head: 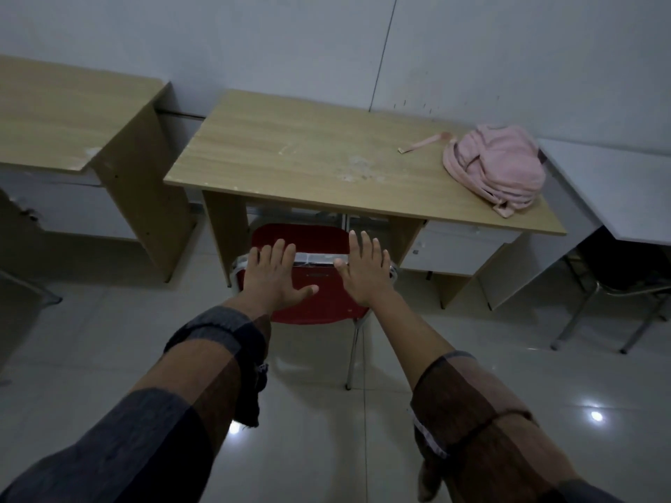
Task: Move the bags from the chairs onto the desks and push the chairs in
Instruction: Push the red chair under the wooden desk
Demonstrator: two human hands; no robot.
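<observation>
The left hand [277,275] is laid flat, fingers spread, on the red chair [319,285] backrest; the right hand [365,272] likewise. Beyond the fingertips, the seat is partly tucked under the desk [308,154]; the pink bag [495,168] is seen upon it, far right. Even pressure should be applied, so the chair is kept straight.

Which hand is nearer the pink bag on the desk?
Right. The right hand lies flat on the red chair back, below-left of the pink bag; the left hand sits farther left on the same chair.
</observation>
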